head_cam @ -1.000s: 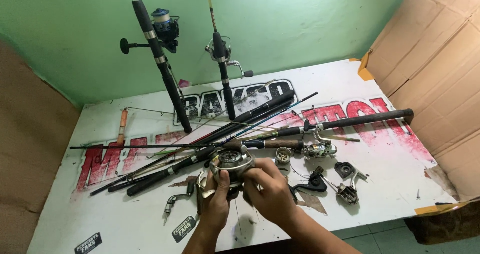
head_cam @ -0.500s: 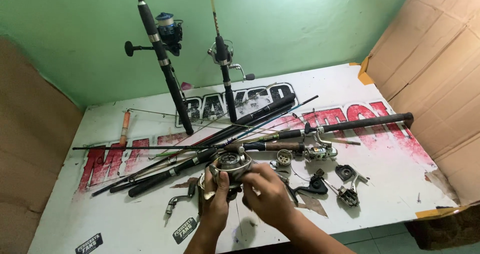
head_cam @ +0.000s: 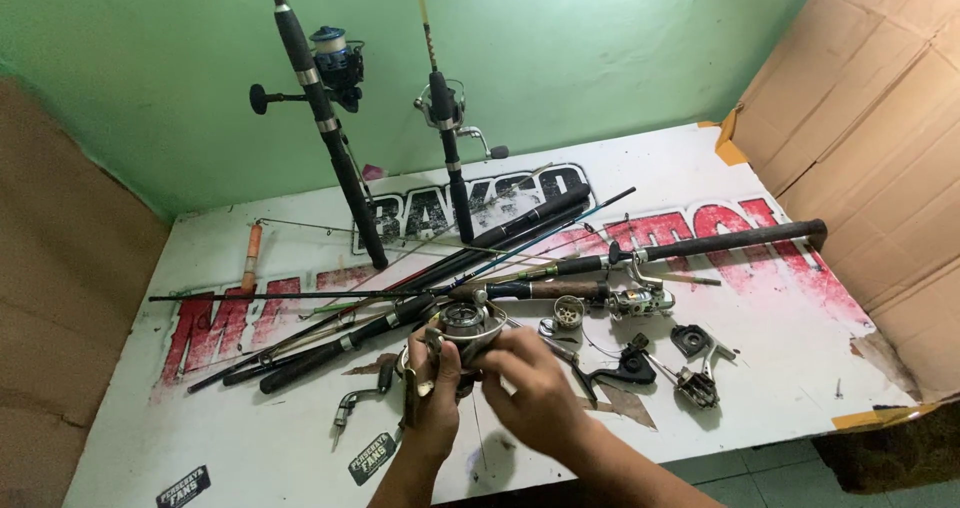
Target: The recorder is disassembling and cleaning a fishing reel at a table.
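My left hand [head_cam: 436, 400] grips a silver spinning fishing reel [head_cam: 462, 326] from below, just above the white table [head_cam: 780, 368]. My right hand [head_cam: 528, 386] pinches the same reel at its right side, fingers closed on its body. The reel's spool faces up and its lower part is hidden by my fingers. A bundle of dark fishing rods [head_cam: 440, 283] lies flat just behind the reel.
Two rods with reels, one blue-spooled [head_cam: 335, 63] and one silver [head_cam: 445, 108], lean upright against the green wall. Loose reel parts lie to the right: a small spool [head_cam: 568, 313], a black handle [head_cam: 625, 368], a rotor [head_cam: 697, 386]. Cardboard sheets stand at both sides.
Both hands have stayed on the reel with only small finger shifts. The view has drifted slightly.
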